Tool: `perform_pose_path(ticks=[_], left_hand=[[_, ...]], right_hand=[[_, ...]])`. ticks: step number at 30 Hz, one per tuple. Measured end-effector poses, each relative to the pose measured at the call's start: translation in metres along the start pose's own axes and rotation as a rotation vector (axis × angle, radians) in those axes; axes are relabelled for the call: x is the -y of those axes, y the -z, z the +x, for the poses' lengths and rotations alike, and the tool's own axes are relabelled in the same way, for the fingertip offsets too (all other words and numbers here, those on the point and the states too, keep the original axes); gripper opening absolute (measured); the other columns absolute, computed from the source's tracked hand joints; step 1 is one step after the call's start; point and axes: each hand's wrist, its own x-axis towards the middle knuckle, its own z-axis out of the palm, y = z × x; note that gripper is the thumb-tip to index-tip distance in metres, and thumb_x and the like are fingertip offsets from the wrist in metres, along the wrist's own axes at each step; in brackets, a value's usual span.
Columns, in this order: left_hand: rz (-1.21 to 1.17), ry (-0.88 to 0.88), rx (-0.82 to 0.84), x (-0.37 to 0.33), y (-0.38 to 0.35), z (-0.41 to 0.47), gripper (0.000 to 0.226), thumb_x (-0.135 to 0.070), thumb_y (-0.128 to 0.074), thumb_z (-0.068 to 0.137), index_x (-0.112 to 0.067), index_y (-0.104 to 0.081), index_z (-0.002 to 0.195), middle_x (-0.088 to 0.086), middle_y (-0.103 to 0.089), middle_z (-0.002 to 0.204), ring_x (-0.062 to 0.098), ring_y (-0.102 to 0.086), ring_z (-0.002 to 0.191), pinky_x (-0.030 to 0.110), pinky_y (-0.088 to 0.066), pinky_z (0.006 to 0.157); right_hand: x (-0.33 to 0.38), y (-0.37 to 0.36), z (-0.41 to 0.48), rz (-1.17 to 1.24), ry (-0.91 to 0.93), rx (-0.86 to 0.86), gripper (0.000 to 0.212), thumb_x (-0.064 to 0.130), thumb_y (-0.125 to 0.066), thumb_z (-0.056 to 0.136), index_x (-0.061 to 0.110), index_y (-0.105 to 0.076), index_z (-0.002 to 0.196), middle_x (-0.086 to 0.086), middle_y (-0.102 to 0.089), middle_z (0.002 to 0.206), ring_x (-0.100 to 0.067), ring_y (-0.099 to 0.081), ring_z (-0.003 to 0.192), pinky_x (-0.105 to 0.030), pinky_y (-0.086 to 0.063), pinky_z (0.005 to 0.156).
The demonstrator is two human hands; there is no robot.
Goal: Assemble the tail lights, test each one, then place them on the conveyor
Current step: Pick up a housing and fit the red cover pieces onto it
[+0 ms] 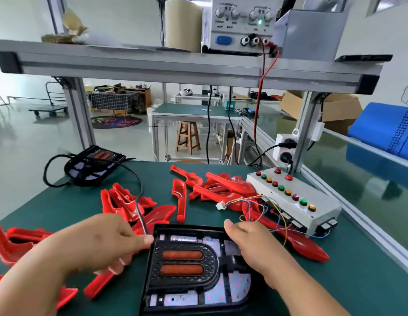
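Early stage: one housing (189,265) in hand, no lens fitted yet.
Low centre, the left hand (100,242) pinches the black cable (139,201) at the housing's left rim, and the right hand (251,245) grips its upper right edge with fingers curled. Loose red lenses (130,206) lie mid-frame, the test box (294,201) at right, and a second housing (91,165) at upper left. Fitting, testing and the belt (358,169) likely remain.

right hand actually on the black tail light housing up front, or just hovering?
Touching. The head view shows the right hand lying over the tail light housing at its right side, thumb against the top edge, no gap visible.
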Motion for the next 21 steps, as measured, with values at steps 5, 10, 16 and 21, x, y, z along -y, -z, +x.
perform_pose_path(ticks=[5, 10, 16, 21], left_hand=[[0.128, 0.094, -0.523, 0.111, 0.033, -0.017, 0.083, -0.104, -0.046, 0.028, -0.085, -0.03, 0.107, -0.02, -0.054, 0.121, 0.005, -0.052, 0.114, 0.036, -0.041, 0.101], [0.356, 0.068, -0.364, 0.2, -0.003, -0.018, 0.143, -0.099, -0.058, 0.013, -0.07, 0.01, 0.136, -0.022, -0.002, 0.158, 0.022, -0.004, 0.148, 0.069, -0.017, 0.111], [0.469, 0.073, -0.28, 0.161, -0.01, -0.003, 0.126, -0.107, -0.041, 0.025, -0.072, 0.027, 0.126, -0.029, 0.032, 0.146, 0.004, 0.029, 0.137, 0.062, 0.008, 0.112], [0.501, 0.091, -0.181, 0.104, -0.006, 0.024, 0.117, -0.108, -0.025, 0.029, -0.066, 0.029, 0.124, -0.013, 0.023, 0.158, 0.016, 0.017, 0.148, 0.066, 0.004, 0.112]], right_hand=[[-0.002, 0.0, 0.001, -0.021, -0.015, 0.035, 0.054, 0.053, -0.046, 0.096, 0.003, -0.053, 0.077, -0.006, -0.045, 0.075, -0.015, -0.043, 0.072, -0.036, -0.039, 0.071], [-0.001, -0.002, 0.0, -0.038, -0.016, -0.011, 0.067, 0.055, -0.045, 0.096, -0.011, -0.058, 0.1, -0.022, -0.069, 0.102, -0.039, -0.061, 0.105, -0.046, -0.045, 0.095], [-0.001, -0.005, 0.001, 0.0, -0.02, -0.032, 0.062, 0.048, -0.046, 0.098, -0.013, -0.057, 0.102, -0.024, -0.068, 0.105, -0.041, -0.052, 0.115, -0.048, -0.039, 0.102], [0.003, -0.005, -0.001, 0.008, -0.031, -0.045, 0.063, 0.048, -0.047, 0.098, -0.014, -0.057, 0.1, -0.026, -0.066, 0.11, -0.039, -0.059, 0.111, -0.048, -0.04, 0.101]])
